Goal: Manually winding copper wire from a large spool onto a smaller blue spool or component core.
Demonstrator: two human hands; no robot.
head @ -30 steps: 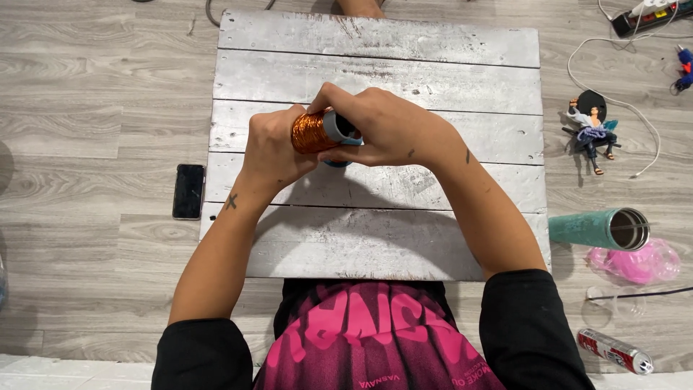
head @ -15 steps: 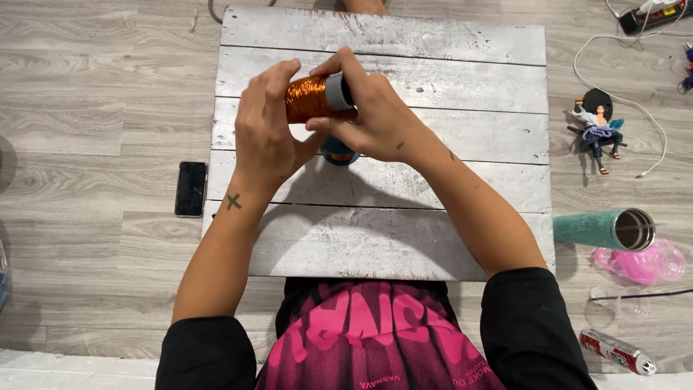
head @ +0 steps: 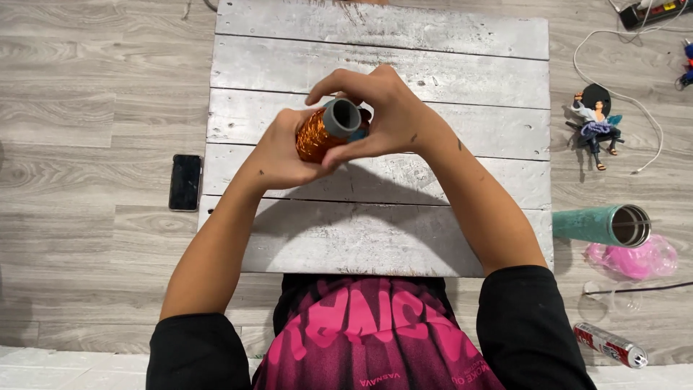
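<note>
A spool of shiny orange thread [head: 314, 135] with a grey tube core [head: 341, 119] is held above the whitewashed plank board [head: 462, 79]. My left hand [head: 278, 155] cups the orange winding from below and the left. My right hand [head: 386, 115] wraps over the grey end, thumb under it and fingers arched above. A small blue piece shows just behind the grey tube, mostly hidden by my right palm.
A black phone [head: 185, 181] lies on the floor left of the board. Right of the board are a small figurine [head: 596, 123], a white cable [head: 635, 101], a teal tumbler on its side [head: 603, 225], a pink plastic thing [head: 635, 258] and a red-and-white can [head: 610, 345].
Both hands rose with the spool half a second ago, then came back down a little. The spool has turned so its grey tube end faces up toward the camera.
</note>
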